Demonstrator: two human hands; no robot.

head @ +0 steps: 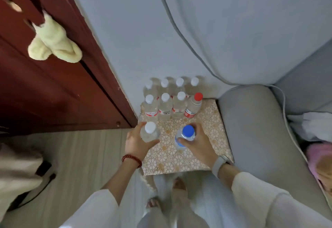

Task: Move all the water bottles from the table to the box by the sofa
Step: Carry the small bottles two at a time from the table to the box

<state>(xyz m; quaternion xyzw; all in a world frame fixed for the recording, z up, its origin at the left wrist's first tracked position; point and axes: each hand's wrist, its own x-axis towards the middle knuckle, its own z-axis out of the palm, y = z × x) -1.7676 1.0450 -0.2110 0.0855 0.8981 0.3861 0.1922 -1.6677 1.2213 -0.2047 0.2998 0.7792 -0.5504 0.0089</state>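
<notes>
A small table with a gold flower-patterned cover (206, 125) stands between the wall and a grey sofa (255, 137). My left hand (136, 141) grips a clear white-capped bottle (150, 131) at the table's near left. My right hand (197, 143) grips a blue-capped bottle (186, 135) near the table's middle. Behind them several upright white-capped bottles (165, 105) stand in two rows. A red-capped bottle (194, 105) ends the nearer row on the right. No box is in view.
A dark red door (45, 83) with a pale towel (53, 42) on its handle is at the left. The grey wall (134, 38) is behind the table. Clothes (314, 128) lie on the sofa seat. A beige object (16, 173) is at the lower left.
</notes>
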